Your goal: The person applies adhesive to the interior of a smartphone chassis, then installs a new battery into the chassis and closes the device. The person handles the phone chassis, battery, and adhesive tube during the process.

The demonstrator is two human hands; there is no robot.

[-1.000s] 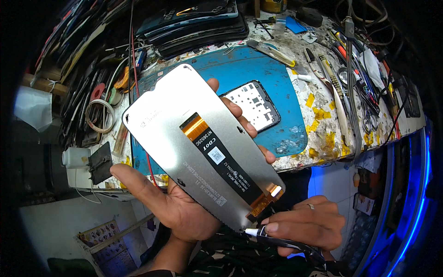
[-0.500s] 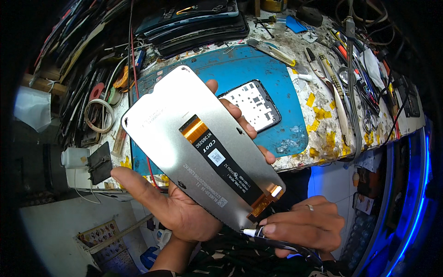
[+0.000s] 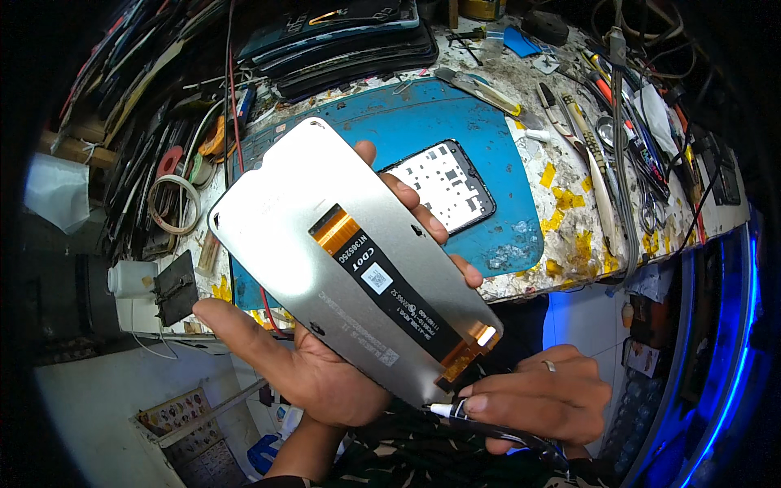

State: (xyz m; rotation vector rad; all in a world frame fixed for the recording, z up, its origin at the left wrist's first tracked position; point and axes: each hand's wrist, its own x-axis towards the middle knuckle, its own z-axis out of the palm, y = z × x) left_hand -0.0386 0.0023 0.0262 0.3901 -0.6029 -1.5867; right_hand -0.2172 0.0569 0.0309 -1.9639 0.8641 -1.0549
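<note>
Phone screen panel (image 3: 338,285) held before cluttered workbench (image 3: 521,85)

Blue mat (image 3: 504,195) lies beyond. Left hand (image 3: 338,382), thumb spread, cradles the panel from beneath, fingers round its far edge; right hand (image 3: 541,398) pinches a white-nosed tube (image 3: 443,411), its tip at the panel's lower corner.

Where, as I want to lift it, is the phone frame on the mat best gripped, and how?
I'd pinch the phone frame by its dark right rim, from the right: it lies flat on the mat with that edge exposed, while the left hand and screen panel partly block its left side.
</note>
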